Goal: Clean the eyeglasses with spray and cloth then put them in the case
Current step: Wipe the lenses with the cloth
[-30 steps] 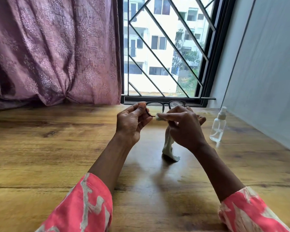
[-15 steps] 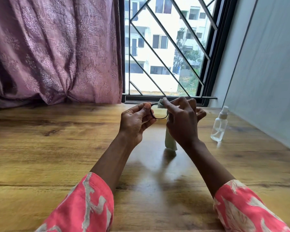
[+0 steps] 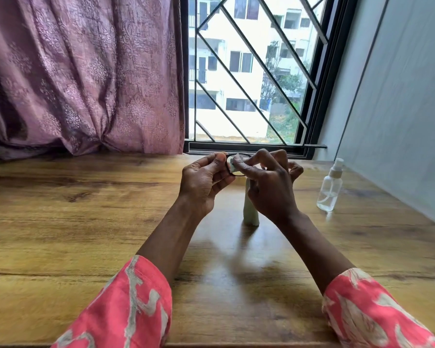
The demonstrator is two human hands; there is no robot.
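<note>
Black-framed eyeglasses (image 3: pixel 230 172) are held up over the wooden table (image 3: pixel 60 234), near the window sill. My left hand (image 3: pixel 204 182) pinches the frame at its left rim. My right hand (image 3: pixel 266 187) presses a pale cloth (image 3: pixel 250 209) against the left lens with thumb and fingers; the rest of the cloth hangs down below the hand to the table. The right lens and the temples are hidden behind my right hand. A clear spray bottle (image 3: pixel 330 187) with a white nozzle stands upright on the table to the right. No case is in view.
A mauve curtain (image 3: pixel 81 79) hangs at the back left, its hem resting on the table. A black-framed barred window (image 3: pixel 249 71) is straight ahead. A grey wall (image 3: pixel 399 109) runs close along the table's right side, just past the bottle.
My right hand rose with the cloth from beside the frame onto the left lens, covering the right lens. The cloth's hanging end lifted and straightened. The left hand kept its grip.
</note>
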